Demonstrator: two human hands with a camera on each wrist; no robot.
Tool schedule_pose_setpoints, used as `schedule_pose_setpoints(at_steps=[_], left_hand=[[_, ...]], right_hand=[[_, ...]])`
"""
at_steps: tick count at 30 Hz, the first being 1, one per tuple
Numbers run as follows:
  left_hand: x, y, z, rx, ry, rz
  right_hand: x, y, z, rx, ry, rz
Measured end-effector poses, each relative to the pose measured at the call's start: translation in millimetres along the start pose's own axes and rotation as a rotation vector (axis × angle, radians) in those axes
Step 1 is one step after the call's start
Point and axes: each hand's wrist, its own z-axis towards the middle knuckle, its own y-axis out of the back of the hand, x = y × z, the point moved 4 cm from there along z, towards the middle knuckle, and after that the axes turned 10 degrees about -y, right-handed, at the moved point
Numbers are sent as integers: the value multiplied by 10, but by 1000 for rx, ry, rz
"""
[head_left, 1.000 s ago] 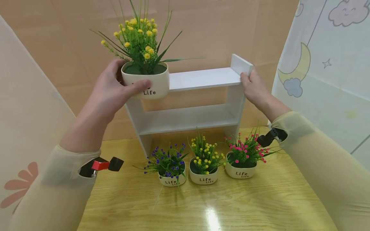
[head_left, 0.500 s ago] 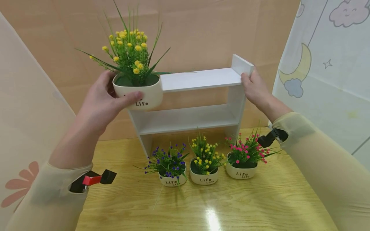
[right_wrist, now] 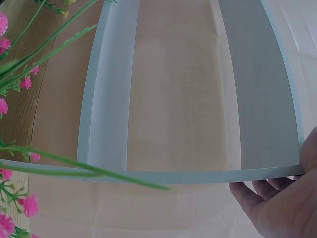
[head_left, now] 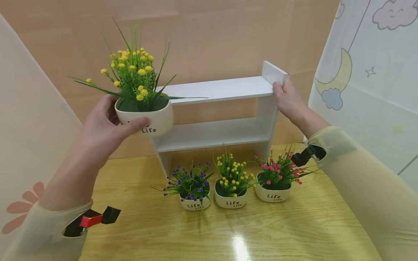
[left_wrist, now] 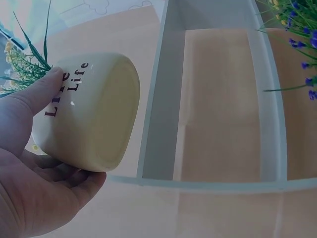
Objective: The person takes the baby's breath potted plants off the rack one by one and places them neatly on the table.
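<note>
My left hand (head_left: 98,136) grips a cream flowerpot (head_left: 160,121) of yellow artificial flowers, thumb across its "Life" lettering. In the head view the pot is raised in front of the upper left end of a white two-tier shelf (head_left: 222,88). The left wrist view shows the pot's bare underside (left_wrist: 116,114), apart from the shelf. At the shelf's upper right end, my right hand (head_left: 290,98) holds the raised side panel, thumb in front. In the right wrist view its fingers (right_wrist: 245,198) lie against the outer face of that panel.
Before the shelf, three smaller pots stand in a row on the wooden table (head_left: 147,232): purple flowers (head_left: 191,183), yellow flowers (head_left: 233,172) and pink flowers (head_left: 277,168). Cloth walls enclose the back and sides.
My left hand has carried the large yellow-flowered pot down and to the left, uncovering more of the shelf's top board. The right hand and the shelf have stayed in place.
</note>
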Motion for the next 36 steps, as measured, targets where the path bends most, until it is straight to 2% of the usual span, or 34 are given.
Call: schedule_pose_setpoints(at_steps=[5,12,22,25,30,36], left_hand=[[118,86,-119,14,-10,-2],[330,162,-253,12,20,22],[628,238,-442,10,-5,4],[733,244,-507,5,2,-15],[906,228,-589,-13,-2,-125],[1104,217,-692,-6,46,-130]], right_hand=[[6,-7,5,-6,5,1],[26,6,4,-2,3,0],[34,41,-11,-19,-1,-5],[41,36,-19,-15,-4,-10],[45,22,-34,-10,0,-13],[46,22,-43,0,-8,-13]])
